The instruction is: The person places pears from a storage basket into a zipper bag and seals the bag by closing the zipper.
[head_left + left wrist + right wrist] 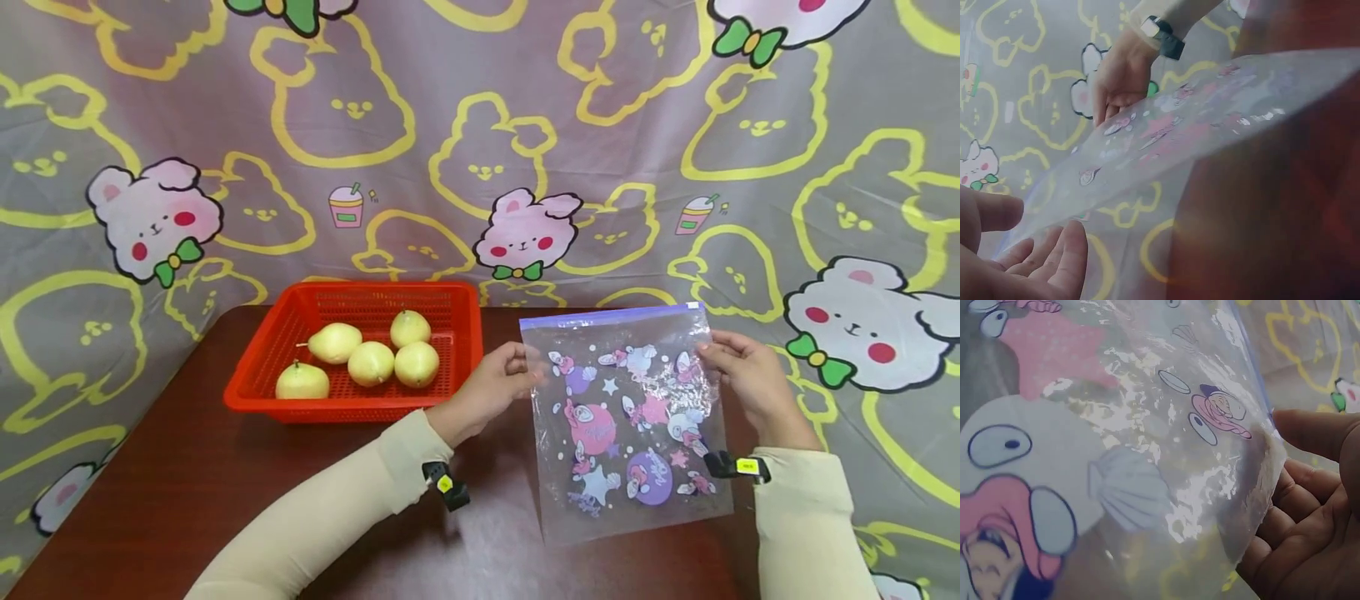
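A clear zip bag (630, 425) with a purple zip strip along its top and pink and purple cartoon prints hangs upright above the table. My right hand (750, 383) pinches its right edge near the top corner, with the thumb in front and the fingers behind. At the left edge, my left hand (491, 387) has its fingertips against or just behind the film. In the left wrist view, the thumb and fingers of the left hand (1029, 250) stand apart, with the bag (1166, 131) slanting away beyond them. The right wrist view shows the bag's film (1129, 425) wrinkled beside the right thumb.
A red plastic basket (247, 367) holding several yellow-green pears (371, 363) stands on the left of the dark reddish-brown table (187, 467). A patterned cloth (420, 125) with rabbit and bear drawings hangs behind the table and down its right side.
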A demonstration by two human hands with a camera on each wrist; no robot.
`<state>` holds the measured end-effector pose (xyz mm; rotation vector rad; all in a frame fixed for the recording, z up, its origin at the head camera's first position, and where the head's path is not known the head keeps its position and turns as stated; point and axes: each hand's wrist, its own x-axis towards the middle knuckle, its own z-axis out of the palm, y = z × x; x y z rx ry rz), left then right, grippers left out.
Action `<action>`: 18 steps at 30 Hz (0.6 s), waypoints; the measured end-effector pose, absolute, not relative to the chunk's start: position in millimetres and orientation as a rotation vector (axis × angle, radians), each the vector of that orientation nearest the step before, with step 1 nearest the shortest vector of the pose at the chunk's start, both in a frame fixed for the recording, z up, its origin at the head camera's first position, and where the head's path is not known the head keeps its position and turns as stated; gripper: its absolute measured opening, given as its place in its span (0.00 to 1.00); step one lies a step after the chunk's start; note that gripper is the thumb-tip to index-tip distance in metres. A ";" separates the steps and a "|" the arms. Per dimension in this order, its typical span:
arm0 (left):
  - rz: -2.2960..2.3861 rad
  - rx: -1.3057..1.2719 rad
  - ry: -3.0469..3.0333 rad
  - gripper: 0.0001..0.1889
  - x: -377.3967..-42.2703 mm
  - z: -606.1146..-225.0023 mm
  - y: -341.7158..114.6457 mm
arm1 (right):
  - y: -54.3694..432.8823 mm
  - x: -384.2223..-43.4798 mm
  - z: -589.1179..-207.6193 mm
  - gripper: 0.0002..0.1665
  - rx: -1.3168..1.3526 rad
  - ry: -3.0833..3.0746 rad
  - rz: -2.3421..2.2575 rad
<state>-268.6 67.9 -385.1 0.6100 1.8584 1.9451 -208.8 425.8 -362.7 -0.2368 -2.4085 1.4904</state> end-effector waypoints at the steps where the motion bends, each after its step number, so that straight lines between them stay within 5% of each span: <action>1: 1.953 0.619 1.848 0.16 -270.0 -380.6 67.2 | 424.9 -207.7 -359.4 0.34 -0.240 -2.400 1.487; 8: 1.952 0.626 1.850 0.17 -283.1 -361.3 65.7 | 419.5 -199.1 -338.4 0.15 -0.194 -2.250 1.609; 18: 1.913 0.622 2.050 0.16 -308.6 -329.1 69.2 | 409.8 -184.6 -313.2 0.10 0.078 -2.023 1.773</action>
